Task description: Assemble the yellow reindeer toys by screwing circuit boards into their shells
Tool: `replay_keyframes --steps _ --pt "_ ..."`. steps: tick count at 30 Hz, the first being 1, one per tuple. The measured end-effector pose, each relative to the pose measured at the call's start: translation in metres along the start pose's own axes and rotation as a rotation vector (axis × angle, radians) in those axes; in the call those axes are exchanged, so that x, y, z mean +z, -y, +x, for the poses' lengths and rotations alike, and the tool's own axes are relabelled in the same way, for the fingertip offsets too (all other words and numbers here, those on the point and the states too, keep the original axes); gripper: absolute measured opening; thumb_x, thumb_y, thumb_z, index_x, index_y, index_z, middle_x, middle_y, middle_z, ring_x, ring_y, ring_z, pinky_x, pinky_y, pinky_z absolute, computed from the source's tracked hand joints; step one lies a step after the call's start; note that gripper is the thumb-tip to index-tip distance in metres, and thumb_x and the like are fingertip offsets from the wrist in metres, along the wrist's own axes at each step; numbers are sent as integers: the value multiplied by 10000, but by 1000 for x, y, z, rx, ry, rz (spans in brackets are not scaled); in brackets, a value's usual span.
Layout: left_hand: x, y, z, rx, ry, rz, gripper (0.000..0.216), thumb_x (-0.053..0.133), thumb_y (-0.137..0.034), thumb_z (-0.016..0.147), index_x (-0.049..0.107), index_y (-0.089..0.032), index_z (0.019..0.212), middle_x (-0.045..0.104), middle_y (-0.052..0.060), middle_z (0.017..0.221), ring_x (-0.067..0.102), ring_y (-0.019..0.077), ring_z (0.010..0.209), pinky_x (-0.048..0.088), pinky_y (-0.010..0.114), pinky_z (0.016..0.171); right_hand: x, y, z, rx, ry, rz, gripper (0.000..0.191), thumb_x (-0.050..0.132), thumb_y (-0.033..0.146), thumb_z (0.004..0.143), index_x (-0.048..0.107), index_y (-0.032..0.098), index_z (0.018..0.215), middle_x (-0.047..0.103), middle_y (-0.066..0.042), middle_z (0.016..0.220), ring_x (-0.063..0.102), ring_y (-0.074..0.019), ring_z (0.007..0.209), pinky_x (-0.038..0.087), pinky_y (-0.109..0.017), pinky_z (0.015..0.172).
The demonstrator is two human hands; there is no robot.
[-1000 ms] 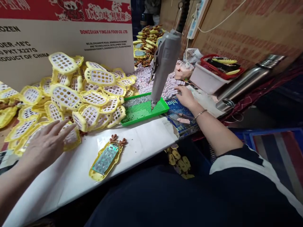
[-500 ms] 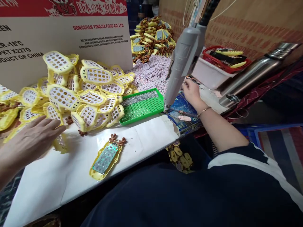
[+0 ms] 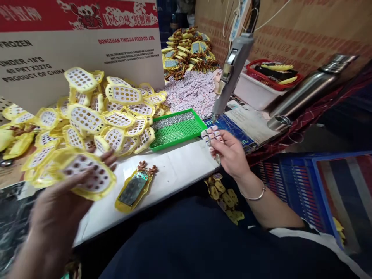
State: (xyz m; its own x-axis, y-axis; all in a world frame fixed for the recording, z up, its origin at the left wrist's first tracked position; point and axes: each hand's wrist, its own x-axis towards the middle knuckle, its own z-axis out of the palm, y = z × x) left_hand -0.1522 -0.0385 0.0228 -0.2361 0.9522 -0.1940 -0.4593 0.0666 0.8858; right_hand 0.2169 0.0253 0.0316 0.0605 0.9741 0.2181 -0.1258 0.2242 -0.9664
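My left hand (image 3: pixel 62 197) is closed on a yellow plastic shell (image 3: pixel 90 174) with a white panel full of holes, blurred by motion. In my right hand (image 3: pixel 232 153) is a small keypad sheet (image 3: pixel 211 139) with white and coloured buttons, pinched between thumb and fingers. On the white work surface (image 3: pixel 171 166) between my hands lies a yellow shell half (image 3: pixel 135 188) with brown antlers and a dark circuit board in it. Many perforated yellow shells (image 3: pixel 119 118) are heaped behind my left hand.
A green tray (image 3: pixel 177 131) of small screws stands mid-table. Above its right end hangs a grey electric screwdriver (image 3: pixel 228 75). Behind are a keypad pile (image 3: pixel 190 89) and stacked shells with boards (image 3: pixel 188 50). A steel flask (image 3: pixel 314 89) and a white tub (image 3: pixel 257 95) stand right.
My left hand has lifted a yellow shell from the heap's near side. My right hand has come back toward me with a keypad sheet. The view has shifted slightly.
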Motion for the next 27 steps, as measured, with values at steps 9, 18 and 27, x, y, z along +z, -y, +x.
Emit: replay_keyframes --steps 9,18,27 --pt "99 37 -21 -335 -35 -357 417 586 -407 774 638 -152 1100 739 137 1008 657 337 1087 478 561 1001 53 -21 15 228 298 35 316 705 328 691 596 188 952 600 41 721 574 -69 537 470 -181 441" --pt "109 53 -14 -371 0 -389 485 464 -549 883 635 -121 1034 718 141 1029 644 315 1099 515 470 955 92 -20 -3 -600 537 -488 178 548 198 882 658 184 1022 737 -59 928 678 -145 789 566 -281 652" --pt "106 51 -14 -387 -38 -382 586 245 -596 941 609 -157 1078 707 109 978 683 259 991 565 401 841 109 -33 -17 -1175 776 -964 286 464 266 954 673 150 1110 736 -92 1094 648 -224 918 556 -403 782"
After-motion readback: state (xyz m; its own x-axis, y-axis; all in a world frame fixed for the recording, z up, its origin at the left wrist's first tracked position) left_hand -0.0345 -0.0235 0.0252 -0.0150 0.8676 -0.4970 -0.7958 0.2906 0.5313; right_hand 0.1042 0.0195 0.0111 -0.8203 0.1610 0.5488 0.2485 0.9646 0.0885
